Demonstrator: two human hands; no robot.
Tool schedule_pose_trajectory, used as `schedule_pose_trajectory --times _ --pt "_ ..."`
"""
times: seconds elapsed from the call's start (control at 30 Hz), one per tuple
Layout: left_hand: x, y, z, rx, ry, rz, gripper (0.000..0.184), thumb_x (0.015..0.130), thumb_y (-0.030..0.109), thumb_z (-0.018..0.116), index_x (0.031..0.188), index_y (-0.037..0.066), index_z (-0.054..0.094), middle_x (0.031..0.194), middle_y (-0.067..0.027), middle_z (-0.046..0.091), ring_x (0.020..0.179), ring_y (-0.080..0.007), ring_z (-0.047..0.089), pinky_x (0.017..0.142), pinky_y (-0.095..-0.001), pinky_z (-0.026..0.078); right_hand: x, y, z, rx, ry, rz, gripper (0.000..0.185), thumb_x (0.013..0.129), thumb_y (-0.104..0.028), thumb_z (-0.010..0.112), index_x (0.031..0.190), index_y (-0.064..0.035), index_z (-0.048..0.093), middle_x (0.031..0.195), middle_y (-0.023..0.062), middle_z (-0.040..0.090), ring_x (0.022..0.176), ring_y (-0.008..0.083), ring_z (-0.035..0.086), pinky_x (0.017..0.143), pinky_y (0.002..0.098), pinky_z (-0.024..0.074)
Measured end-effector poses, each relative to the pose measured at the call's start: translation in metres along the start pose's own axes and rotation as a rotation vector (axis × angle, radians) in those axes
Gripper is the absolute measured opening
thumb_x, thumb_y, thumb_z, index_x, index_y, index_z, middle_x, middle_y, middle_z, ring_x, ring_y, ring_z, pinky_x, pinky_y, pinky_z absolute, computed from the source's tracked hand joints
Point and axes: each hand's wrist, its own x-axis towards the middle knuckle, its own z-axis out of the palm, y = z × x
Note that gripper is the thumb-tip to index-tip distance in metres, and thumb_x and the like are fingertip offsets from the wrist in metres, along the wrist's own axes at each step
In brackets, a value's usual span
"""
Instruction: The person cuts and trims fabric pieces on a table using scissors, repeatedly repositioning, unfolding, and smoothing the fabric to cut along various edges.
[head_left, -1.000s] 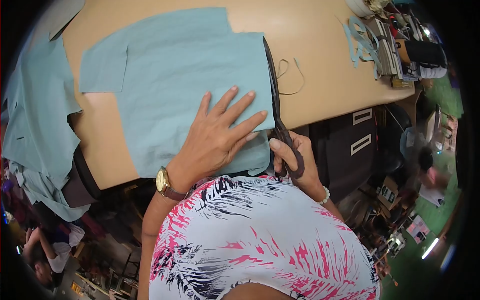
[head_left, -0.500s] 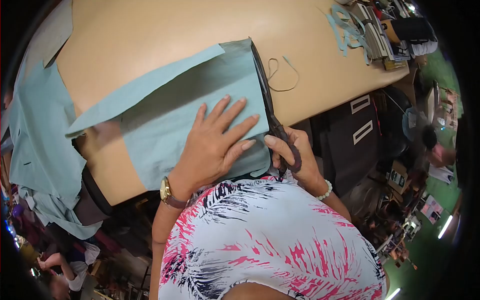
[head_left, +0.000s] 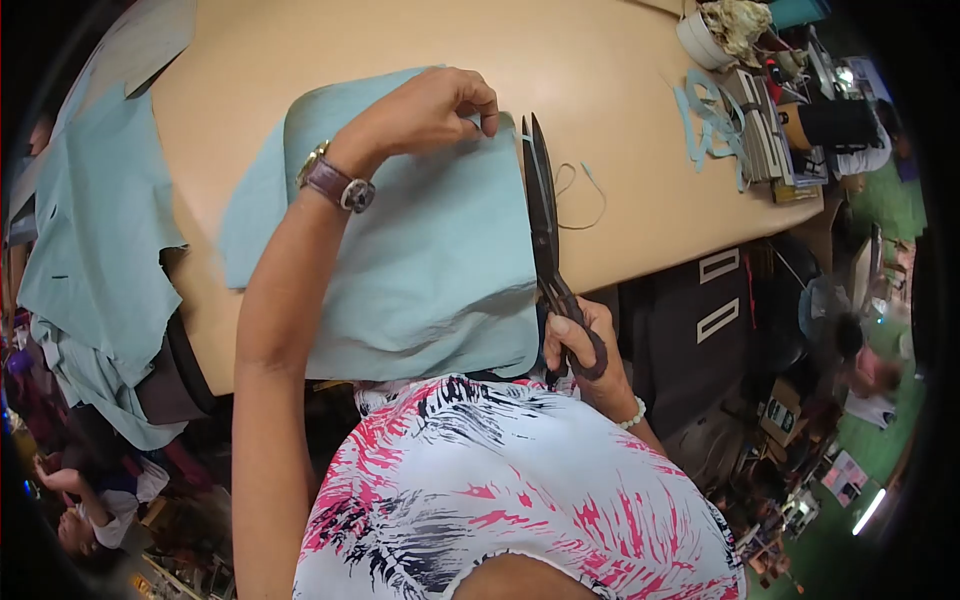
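Observation:
A light blue piece of cloth [head_left: 430, 240] lies on the tan table in front of me, its far left part folded over. My left hand [head_left: 440, 108] reaches across to its far right corner, fingers curled and pinched at the cloth's edge; the fingertips are partly hidden. In my right hand [head_left: 590, 345], at the near edge of the table, are large dark scissors [head_left: 546, 235]. Their blades point away from me along the cloth's right edge, slightly apart at the tips. A small light blue bit shows by the blade tips.
A thin cut strip [head_left: 590, 205] curls on the table [head_left: 630, 120] right of the scissors. Blue scraps [head_left: 708, 130], stacked books [head_left: 755, 130] and a white pot [head_left: 705, 40] stand farther right. More blue cloth [head_left: 100, 230] hangs over the left edge. Another person [head_left: 95, 510] is at lower left.
My left hand has gone from lying flat on the cloth to its far corner, fingers now curled. The raised flap has come down differently folded. The scissors have opened slightly, clear of the edge.

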Motion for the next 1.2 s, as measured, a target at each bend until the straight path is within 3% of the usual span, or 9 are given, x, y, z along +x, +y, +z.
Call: schedule_pose_trajectory --times 0.1,0.2,0.4,0.8,1.1,1.2 --pt "0.008 -0.004 -0.009 -0.008 -0.053 0.001 0.009 0.067 -0.002 0.057 0.069 0.002 0.066 0.074 -0.0063 0.06 0.075 -0.018 0.055 0.073 -0.0293 0.043 0.001 -0.001 -0.003 0.004 -0.023 0.012 0.029 0.078 -0.027 0.062 0.072 -0.0011 0.051 0.051 0.0032 0.051 0.044 0.0073 0.047 0.042 0.02 0.0339" --pt "0.013 -0.007 -0.019 -0.114 -0.083 0.011 0.012 0.068 -0.002 0.056 0.073 0.001 0.066 0.073 -0.0054 0.061 0.074 -0.017 0.055 0.073 -0.0284 0.043 0.001 0.001 -0.007 0.012 -0.04 0.016 0.028 0.078 -0.026 0.062 0.072 -0.0013 0.051 0.051 0.0033 0.051 0.044 0.0076 0.047 0.042 0.0202 0.0343" --pt "0.01 -0.007 -0.037 -0.227 -0.163 -0.095 0.011 0.073 0.005 0.06 0.079 0.001 0.067 0.083 -0.0036 0.064 0.079 -0.0117 0.057 0.08 -0.0245 0.043 -0.003 0.008 -0.013 0.08 -0.087 0.027 0.031 0.075 -0.027 0.064 0.071 -0.0005 0.05 0.052 0.0047 0.051 0.045 0.009 0.048 0.043 0.0201 0.0366" --pt "-0.022 -0.011 -0.024 -0.513 -0.056 -0.161 0.019 0.071 0.013 0.067 0.087 0.003 0.068 0.084 -0.0039 0.065 0.082 -0.0103 0.057 0.081 -0.0236 0.041 -0.005 0.015 -0.016 0.104 -0.24 0.08 0.034 0.064 -0.024 0.073 0.074 -0.0004 0.052 0.062 0.0024 0.051 0.051 0.009 0.052 0.048 0.0209 0.043" --pt "-0.034 0.007 -0.008 -0.575 -0.007 -0.172 0.017 0.071 0.008 0.068 0.087 0.002 0.066 0.082 -0.0015 0.064 0.074 -0.0069 0.057 0.073 -0.0194 0.045 0.0 0.015 0.001 0.061 -0.124 0.032 0.034 0.06 -0.022 0.078 0.073 -0.0031 0.052 0.063 -0.004 0.046 0.056 0.0029 0.041 0.049 0.017 0.0292" --pt "-0.035 0.006 -0.008 -0.591 -0.002 -0.168 0.017 0.071 0.008 0.068 0.087 0.002 0.066 0.081 -0.0015 0.064 0.074 -0.0067 0.057 0.073 -0.0192 0.044 0.001 0.011 0.006 0.023 -0.096 0.017 0.035 0.06 -0.022 0.079 0.071 -0.0031 0.051 0.062 -0.0045 0.046 0.056 0.0024 0.041 0.048 0.0173 0.0295"
